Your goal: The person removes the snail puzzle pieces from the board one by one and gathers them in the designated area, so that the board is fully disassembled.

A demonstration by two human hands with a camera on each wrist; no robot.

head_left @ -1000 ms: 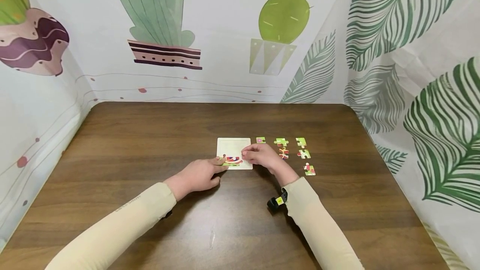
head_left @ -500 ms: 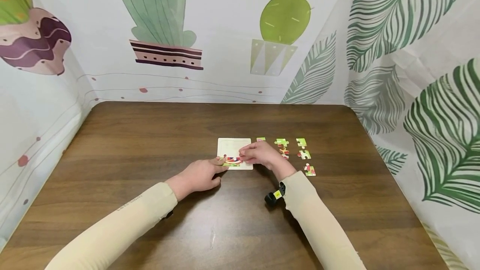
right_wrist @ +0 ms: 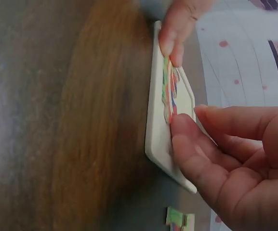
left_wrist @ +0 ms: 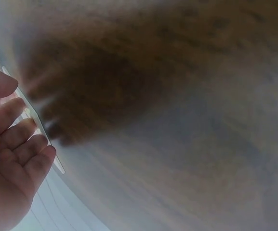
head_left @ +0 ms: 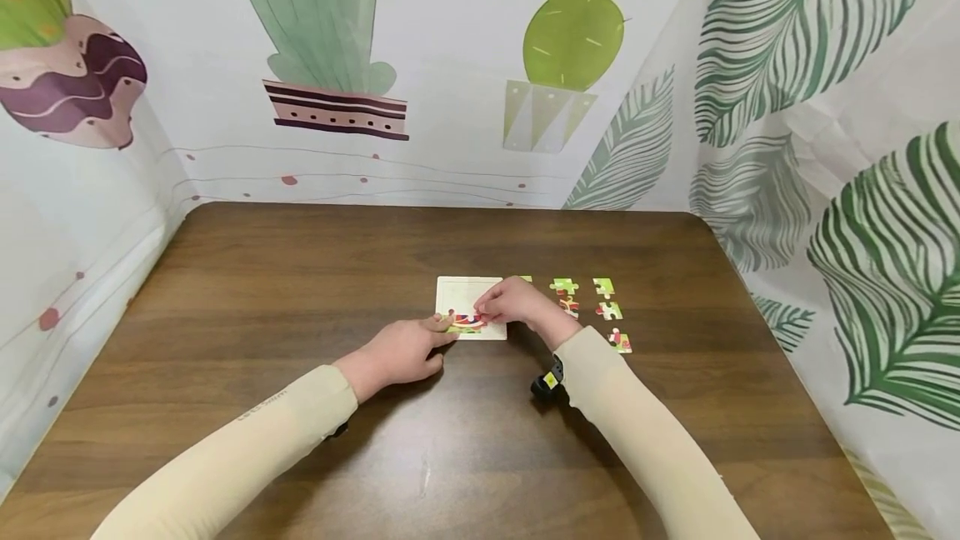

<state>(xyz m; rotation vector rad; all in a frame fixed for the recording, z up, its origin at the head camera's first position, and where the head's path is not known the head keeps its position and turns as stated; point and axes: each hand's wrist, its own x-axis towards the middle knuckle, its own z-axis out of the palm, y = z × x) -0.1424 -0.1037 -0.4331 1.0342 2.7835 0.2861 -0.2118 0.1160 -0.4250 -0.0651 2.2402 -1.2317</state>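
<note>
A cream puzzle tray [head_left: 459, 292] lies on the table with joined jigsaw pieces [head_left: 468, 324] along its near side, coloured green, red and blue. My left hand [head_left: 399, 350] rests fairly straight fingertips on the left end of these pieces. From the right, my right hand [head_left: 517, 304] reaches over the tray. In the right wrist view, fingertips of the right hand [right_wrist: 235, 163] touch the end of the joined pieces [right_wrist: 167, 91], the thumb and fingers apart. No piece shows between them. The left wrist view has the left hand [left_wrist: 13, 154] at the tray's edge.
Several loose jigsaw pieces lie right of the tray, among them a green piece [head_left: 564, 285], a corner piece [head_left: 603, 287] and a red-and-green piece [head_left: 619, 342]. The brown wooden table [head_left: 300, 273] ends at a patterned cloth wall [head_left: 450, 165].
My right hand has shifted slightly left and farther over the tray, now covering more of the loose piece beside it. The left hand stays on the joined pieces.
</note>
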